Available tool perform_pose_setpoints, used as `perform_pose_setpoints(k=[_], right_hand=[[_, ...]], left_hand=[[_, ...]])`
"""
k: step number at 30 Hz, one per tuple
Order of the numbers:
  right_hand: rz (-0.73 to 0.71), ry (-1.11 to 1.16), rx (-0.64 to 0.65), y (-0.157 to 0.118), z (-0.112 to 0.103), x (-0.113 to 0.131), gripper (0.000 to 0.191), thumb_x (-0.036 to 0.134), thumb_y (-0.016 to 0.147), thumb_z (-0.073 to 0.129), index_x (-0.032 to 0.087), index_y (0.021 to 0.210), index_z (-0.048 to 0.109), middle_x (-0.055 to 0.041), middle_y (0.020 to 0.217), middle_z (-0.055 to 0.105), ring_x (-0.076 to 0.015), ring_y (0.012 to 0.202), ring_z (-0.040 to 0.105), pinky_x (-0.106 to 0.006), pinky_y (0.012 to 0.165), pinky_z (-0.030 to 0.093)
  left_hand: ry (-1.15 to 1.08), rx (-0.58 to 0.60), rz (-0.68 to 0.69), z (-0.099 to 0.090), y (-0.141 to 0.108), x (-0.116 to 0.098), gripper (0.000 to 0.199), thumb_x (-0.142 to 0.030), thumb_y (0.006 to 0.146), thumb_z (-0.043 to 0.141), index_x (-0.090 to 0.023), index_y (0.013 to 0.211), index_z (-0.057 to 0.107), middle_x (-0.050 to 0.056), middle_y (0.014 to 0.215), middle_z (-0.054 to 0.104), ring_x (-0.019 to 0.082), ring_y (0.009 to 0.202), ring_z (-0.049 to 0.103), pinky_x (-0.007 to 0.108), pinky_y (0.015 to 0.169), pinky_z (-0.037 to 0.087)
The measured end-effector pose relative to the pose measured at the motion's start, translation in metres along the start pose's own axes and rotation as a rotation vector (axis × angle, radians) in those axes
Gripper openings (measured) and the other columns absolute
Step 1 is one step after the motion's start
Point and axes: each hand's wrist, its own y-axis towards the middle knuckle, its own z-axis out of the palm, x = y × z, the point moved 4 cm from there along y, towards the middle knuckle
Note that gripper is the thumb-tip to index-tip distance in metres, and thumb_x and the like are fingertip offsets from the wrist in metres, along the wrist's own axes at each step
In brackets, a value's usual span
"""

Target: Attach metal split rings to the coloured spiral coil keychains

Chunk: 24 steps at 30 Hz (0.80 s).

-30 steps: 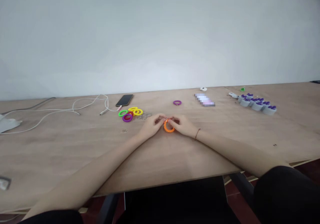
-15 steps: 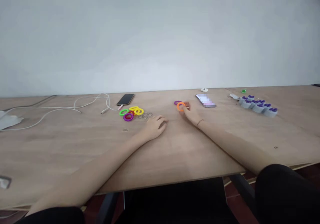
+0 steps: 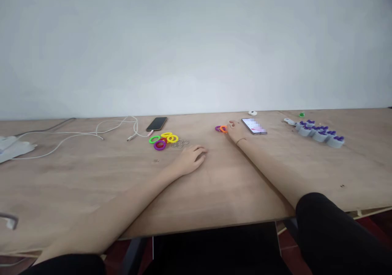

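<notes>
- Resting far out on the desk (image 3: 232, 197): orange coil ring (image 3: 223, 130), against a purple coil ring (image 3: 217, 129); touching or overlapping, cannot tell which.
- Right hand (image 3: 235, 132) just right of the orange ring, fingers bent; whether they pinch its edge or only sit beside it, cannot tell.
- Desk seems to bear the ring's weight, so little grip needed.
- Left hand (image 3: 192, 159) nearer the person, palm down, fingers loosely curled, nothing held; looks parked, forearm propped on the desk.
- Beyond it, metal rings (image 3: 180, 143) beside bunched coil rings, green (image 3: 150, 140), yellow (image 3: 172, 139), red and purple; probably grouped for easy reach.
- Farther: dark phone (image 3: 157, 124) left, lit phone (image 3: 252, 125) right, purple-topped cups (image 3: 320, 135) far right.
</notes>
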Motion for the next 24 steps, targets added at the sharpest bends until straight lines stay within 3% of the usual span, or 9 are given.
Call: perform_pose_setpoints(k=[2, 4, 8, 11, 15, 19, 22, 24], right_hand=[[-0.091, -0.069, -0.026, -0.007, 0.001, 0.009, 0.027, 0.019, 0.079, 0.045, 0.012, 0.102, 0.056, -0.0133, 0.108, 0.053, -0.0198, 0.092, 0.053, -0.033, 0.084, 0.040], [-0.319, -0.186, 0.033, -0.018, 0.010, 0.025, 0.024, 0.018, 0.080, 0.043, 0.014, 0.100, 0.057, -0.0122, 0.108, 0.053, -0.0192, 0.091, 0.054, -0.031, 0.082, 0.041], [-0.745, -0.361, 0.363, -0.051, 0.044, 0.063, 0.025, 0.016, 0.083, 0.042, 0.017, 0.103, 0.057, -0.0083, 0.100, 0.059, -0.0167, 0.089, 0.055, -0.027, 0.077, 0.040], [-0.896, -0.451, 0.509, -0.069, 0.066, 0.089, 0.029, 0.018, 0.087, 0.039, 0.018, 0.111, 0.054, -0.0079, 0.102, 0.060, -0.0158, 0.085, 0.056, -0.026, 0.071, 0.039], [-1.007, -0.605, 0.599, -0.080, 0.086, 0.118, 0.027, 0.016, 0.087, 0.038, 0.020, 0.108, 0.056, -0.0071, 0.098, 0.061, -0.0173, 0.086, 0.056, -0.025, 0.067, 0.039], [-1.004, -0.750, 0.662, -0.080, 0.097, 0.127, 0.021, 0.017, 0.086, 0.040, 0.015, 0.093, 0.060, -0.0097, 0.095, 0.061, -0.0187, 0.081, 0.057, -0.027, 0.065, 0.039], [-0.949, -0.712, 0.631, -0.079, 0.093, 0.123, 0.018, 0.016, 0.085, 0.042, 0.014, 0.090, 0.059, -0.0111, 0.093, 0.060, -0.0181, 0.079, 0.056, -0.027, 0.066, 0.038], [-0.898, -0.575, 0.574, -0.083, 0.084, 0.116, 0.017, 0.018, 0.085, 0.043, 0.013, 0.089, 0.058, -0.0105, 0.091, 0.060, -0.0166, 0.079, 0.055, -0.026, 0.067, 0.037]], left_hand=[[-0.024, 0.023, 0.011, -0.001, -0.007, 0.002, 0.032, -0.030, 0.087, 0.037, -0.022, 0.112, 0.055, 0.006, 0.124, 0.051, 0.020, 0.114, 0.046, 0.037, 0.097, 0.035], [-0.043, 0.041, 0.017, -0.002, -0.016, 0.005, 0.033, -0.030, 0.087, 0.036, -0.023, 0.114, 0.054, 0.005, 0.128, 0.049, 0.020, 0.116, 0.045, 0.037, 0.099, 0.035], [-0.069, 0.046, 0.034, -0.006, -0.028, 0.008, 0.032, -0.032, 0.087, 0.037, -0.023, 0.113, 0.054, 0.005, 0.128, 0.049, 0.019, 0.118, 0.044, 0.036, 0.099, 0.035], [-0.065, 0.034, 0.034, -0.008, -0.029, 0.007, 0.031, -0.032, 0.087, 0.038, -0.023, 0.110, 0.056, 0.005, 0.125, 0.052, 0.020, 0.114, 0.047, 0.037, 0.097, 0.036], [-0.061, 0.012, 0.034, -0.010, -0.027, 0.003, 0.029, -0.031, 0.085, 0.040, -0.023, 0.108, 0.058, 0.005, 0.120, 0.055, 0.021, 0.112, 0.048, 0.037, 0.097, 0.037], [-0.069, 0.009, 0.031, -0.011, -0.026, 0.000, 0.028, -0.029, 0.084, 0.041, -0.023, 0.107, 0.058, 0.005, 0.120, 0.054, 0.020, 0.112, 0.048, 0.037, 0.097, 0.036], [-0.119, -0.009, 0.002, -0.015, -0.025, 0.000, 0.025, -0.024, 0.082, 0.043, -0.022, 0.098, 0.062, 0.004, 0.112, 0.060, 0.019, 0.105, 0.053, 0.034, 0.094, 0.040], [-0.171, -0.067, -0.108, -0.019, -0.024, 0.006, 0.024, -0.020, 0.079, 0.042, -0.021, 0.091, 0.063, 0.002, 0.099, 0.065, 0.018, 0.093, 0.058, 0.031, 0.086, 0.044]])
